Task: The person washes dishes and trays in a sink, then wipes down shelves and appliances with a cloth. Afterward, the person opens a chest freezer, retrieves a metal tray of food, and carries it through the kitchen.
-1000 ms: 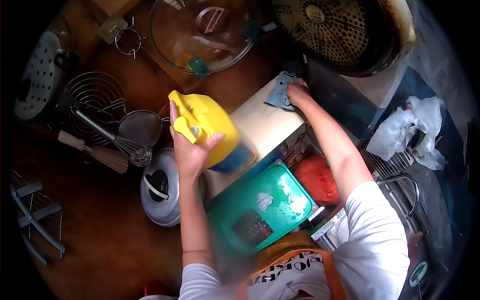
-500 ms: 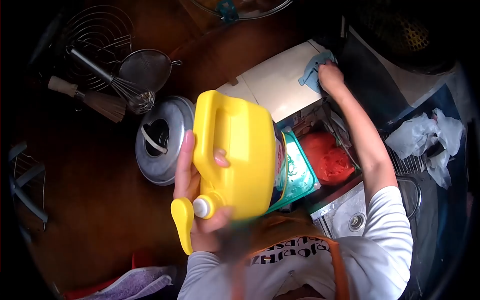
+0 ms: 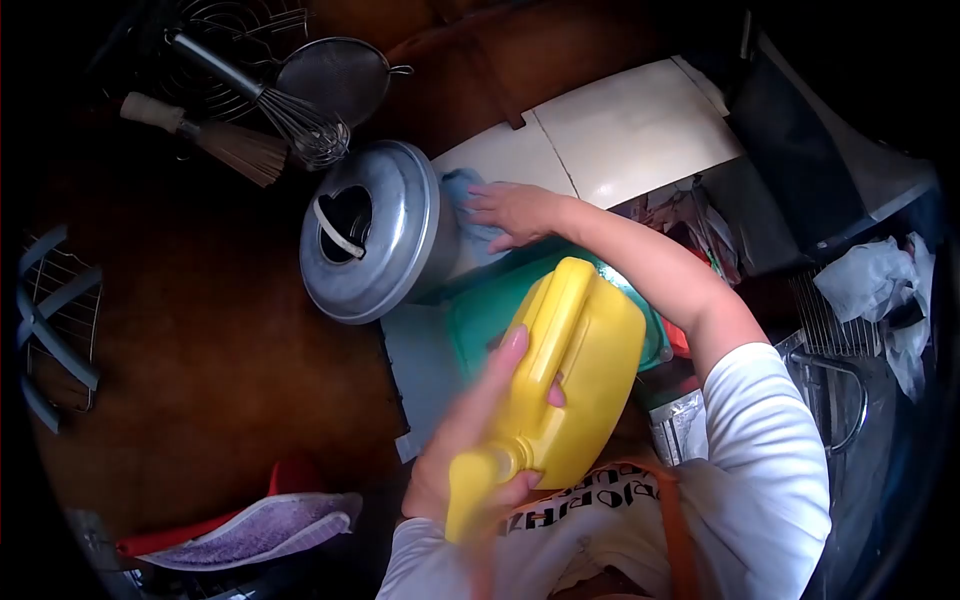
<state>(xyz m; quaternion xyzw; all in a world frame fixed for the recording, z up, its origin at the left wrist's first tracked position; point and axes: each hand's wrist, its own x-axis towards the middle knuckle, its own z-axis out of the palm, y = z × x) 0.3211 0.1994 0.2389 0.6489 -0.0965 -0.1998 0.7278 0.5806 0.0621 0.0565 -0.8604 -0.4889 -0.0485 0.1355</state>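
The left hand (image 3: pixel 462 425) grips the yellow jug (image 3: pixel 600 375) around its handle (image 3: pixel 552 340); the right hand (image 3: pixel 522 212), fingers outstretched, lies over the blue cloth (image 3: pixel 461 189) on the cream worktop (image 3: pixel 645 130), beside the lidded metal pot (image 3: pixel 385 220). Wiping seems under way, unfinished.

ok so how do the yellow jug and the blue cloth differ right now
The yellow jug looks rigid, while the blue cloth is soft and creased. The left hand grips the jug by its handle; the cloth lies under the right hand. Both are being handled.
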